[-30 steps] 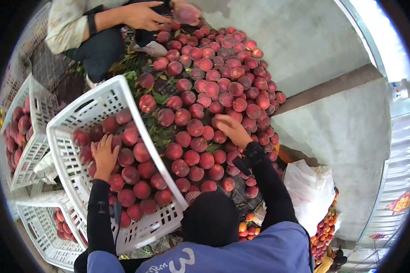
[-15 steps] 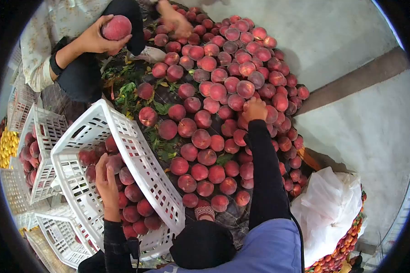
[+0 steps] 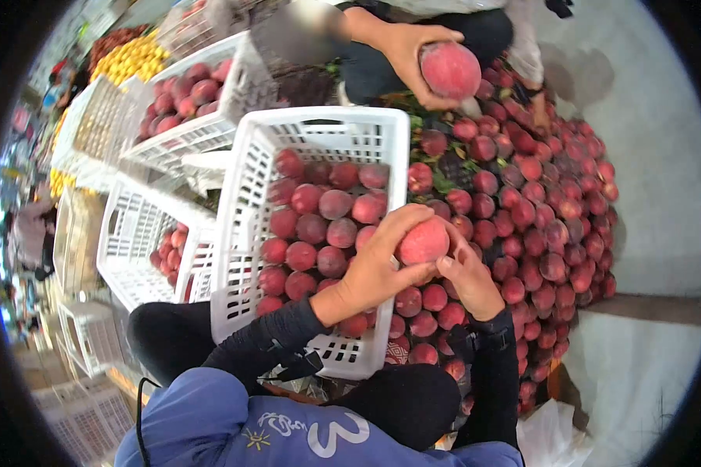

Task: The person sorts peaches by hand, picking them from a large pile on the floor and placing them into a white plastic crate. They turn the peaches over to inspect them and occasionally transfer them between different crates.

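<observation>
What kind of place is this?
Probably a fruit market or packing yard: a big heap of loose red peaches is piled up, white plastic lattice crates stand part-filled beside it, and the left hand grips one pink-red peach.

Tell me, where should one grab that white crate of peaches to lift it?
Probably by the rim of the white crate at its two short ends, from outside: peaches fill the inside, and the lattice walls offer finger holes.

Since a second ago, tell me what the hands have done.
The right hand came back from the pile holding a peach; the left hand lifted off the fruit in the white crate and grips it too. The co-worker's hand still holds another peach.
</observation>
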`<state>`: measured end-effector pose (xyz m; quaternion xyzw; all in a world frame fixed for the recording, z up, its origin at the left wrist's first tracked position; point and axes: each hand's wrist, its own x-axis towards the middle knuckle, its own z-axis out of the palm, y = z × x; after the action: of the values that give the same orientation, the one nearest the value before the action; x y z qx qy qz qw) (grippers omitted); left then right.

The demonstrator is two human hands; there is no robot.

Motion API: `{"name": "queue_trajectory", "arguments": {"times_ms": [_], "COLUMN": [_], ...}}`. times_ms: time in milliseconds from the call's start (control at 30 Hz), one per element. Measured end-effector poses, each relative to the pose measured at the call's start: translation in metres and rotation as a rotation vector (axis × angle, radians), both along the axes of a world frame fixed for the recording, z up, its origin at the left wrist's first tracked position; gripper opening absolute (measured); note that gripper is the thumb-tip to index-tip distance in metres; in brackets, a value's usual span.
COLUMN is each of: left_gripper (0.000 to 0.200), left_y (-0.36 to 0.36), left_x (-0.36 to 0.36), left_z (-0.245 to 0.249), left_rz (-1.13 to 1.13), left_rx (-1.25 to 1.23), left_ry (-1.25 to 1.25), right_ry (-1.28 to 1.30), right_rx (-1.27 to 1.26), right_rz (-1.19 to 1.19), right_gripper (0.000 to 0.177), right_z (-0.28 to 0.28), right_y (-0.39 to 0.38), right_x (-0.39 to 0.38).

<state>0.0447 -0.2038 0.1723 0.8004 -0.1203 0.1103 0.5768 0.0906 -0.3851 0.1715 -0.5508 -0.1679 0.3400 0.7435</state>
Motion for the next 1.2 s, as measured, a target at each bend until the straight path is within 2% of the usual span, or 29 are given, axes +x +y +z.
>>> {"name": "queue_trajectory", "arguments": {"times_ms": [67,133,200,267,333,367,400,433,467,500,533,567,600,633,667,700,733,767,800,833,867,933,967,1033,1100,1133,1167,1200], "left_gripper": [0.066,0.064,0.067,0.053,0.037,0.026,0.033,0.038,0.043,0.036,0.04,0.042,0.044,0.048,0.052,0.053,0.055,0.056,0.057,0.06,0.06,0.057,0.057,0.052,0.05,0.048,0.047,0.047], "left_y": [0.029,0.07,0.109,0.15,0.193,0.199,0.221,0.231,0.235,0.24,0.233,0.252,0.227,0.231,0.233,0.225,0.218,0.222,0.227,0.218,0.221,0.223,0.217,0.164,0.126,0.105,0.078,0.053], "left_x": [-0.004,0.012,0.036,0.069,0.094,0.099,0.11,0.117,0.119,0.121,0.121,0.124,0.119,0.118,0.114,0.11,0.105,0.099,0.094,0.087,0.078,0.063,0.06,0.041,0.026,0.021,0.016,0.012], "left_z": [-0.009,-0.039,-0.059,-0.1,-0.145,-0.143,-0.173,-0.192,-0.206,-0.206,-0.2,-0.226,-0.196,-0.206,-0.215,-0.203,-0.191,-0.195,-0.198,-0.177,-0.177,-0.171,-0.164,-0.113,-0.077,-0.062,-0.046,-0.034], "left_rz": [0.139,0.312,0.448,0.539,0.313,0.222,0.174,0.226,0.254,0.283,0.329,0.342,0.379,0.431,0.483,0.454,0.423,0.514,0.606,0.589,0.588,0.735,0.741,0.721,0.668,0.608,0.53,0.456], "left_rx": [-0.036,0.093,0.214,0.479,0.523,0.745,0.955,0.99,0.672,1.116,1.153,1.069,1.159,1.213,1.241,1.182,1.123,1.065,1.005,0.87,0.871,0.77,0.772,0.501,0.468,0.428,0.236,0.045], "left_ry": [0.081,0.038,0.192,0.118,0.278,0.118,-0.168,-0.072,0.254,0.064,0.105,0.177,0.182,0.168,0.055,0.046,0.038,0.036,0.035,0.104,0.094,-0.072,-0.081,-0.027,-0.047,-0.065,-0.044,-0.021], "right_ry": [-0.035,-0.051,-0.052,0.079,0.09,0.138,0.185,0.191,0.247,0.305,0.308,0.261,0.214,0.038,-0.24,-0.531,-0.463,-0.643,-0.603,-0.557,-0.555,-0.37,-0.273,-0.345,-0.413,-0.144,0.12,0.189], "right_rx": [-0.16,-0.198,-0.248,-0.232,-0.286,-0.276,-0.264,-0.293,-0.329,-0.357,-0.371,-0.424,-0.473,-0.586,-0.823,-1.056,-1.224,-1.424,-1.533,-1.64,-1.635,-1.668,-1.68,-1.667,-1.652,-1.015,-0.364,-0.062], "right_rz": [-0.033,-0.091,-0.185,-0.288,-0.348,-0.37,-0.401,-0.484,-0.472,-0.446,-0.494,-0.541,-0.578,-0.676,-0.805,-0.921,-1.022,-1.146,-1.203,-1.254,-1.265,-1.018,-0.971,-1.025,-1.065,-1.235,-1.296,-1.199], "right_gripper": [0.061,0.058,0.055,0.049,0.043,0.043,0.043,0.043,0.044,0.045,0.045,0.046,0.048,0.054,0.057,0.061,0.065,0.07,0.074,0.078,0.078,0.083,0.083,0.083,0.082,0.073,0.064,0.058], "right_z": [0.015,0.008,-0.008,-0.032,-0.06,-0.069,-0.077,-0.083,-0.09,-0.098,-0.108,-0.12,-0.136,-0.168,-0.168,-0.166,-0.155,-0.163,-0.158,-0.153,-0.161,-0.183,-0.186,-0.189,-0.19,-0.181,-0.169,-0.155], "right_y": [0.004,-0.008,-0.028,-0.052,-0.072,-0.079,-0.087,-0.093,-0.1,-0.106,-0.113,-0.121,-0.13,-0.146,-0.157,-0.171,-0.183,-0.202,-0.213,-0.222,-0.237,-0.263,-0.269,-0.272,-0.264,-0.254,-0.241,-0.224], "right_x": [-0.004,-0.005,-0.011,-0.023,-0.042,-0.053,-0.064,-0.075,-0.082,-0.087,-0.09,-0.091,-0.09,-0.084,-0.065,-0.039,-0.014,0.011,0.032,0.049,0.063,0.081,0.083,0.084,0.077,0.069,0.058,0.045]}}
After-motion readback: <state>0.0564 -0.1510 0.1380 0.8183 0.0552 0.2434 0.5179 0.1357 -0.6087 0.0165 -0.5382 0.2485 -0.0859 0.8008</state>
